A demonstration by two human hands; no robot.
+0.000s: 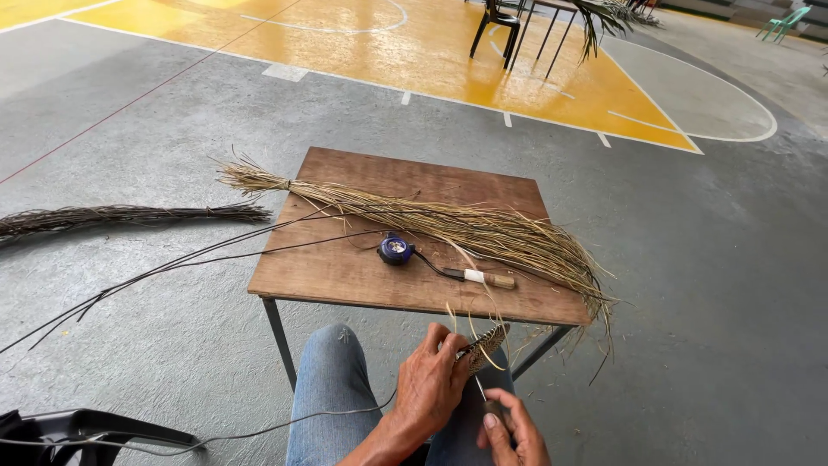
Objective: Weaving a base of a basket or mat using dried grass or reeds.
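While the small woven piece of pale and dark plant strips (485, 343) sits over the person's blue-jeaned lap (332, 388), just in front of the table's near edge, the left hand (431, 384) holds it, fingers curled closed around its lower end. Loose pale strands stick up and curl out of the weave. Just below, the right hand (511, 431) grips the dark handle of a thin metal tool (479, 387), thumb and fingers pinched on it, its slim shaft pointing up into the weave.

Beyond the hands stands a small square brown wooden table on grey metal legs (345, 267). On it lie a long bundle of dry straw-coloured fibres (431, 224), a small round blue spool (395, 249) and a knife with a taped wooden handle (476, 277). Long thin dark strands (172, 267) trail off the table's left side over the grey concrete floor (707, 285), where a dark bundle of sticks (129, 216) lies. A black plastic chair (95, 427) shows at lower left.
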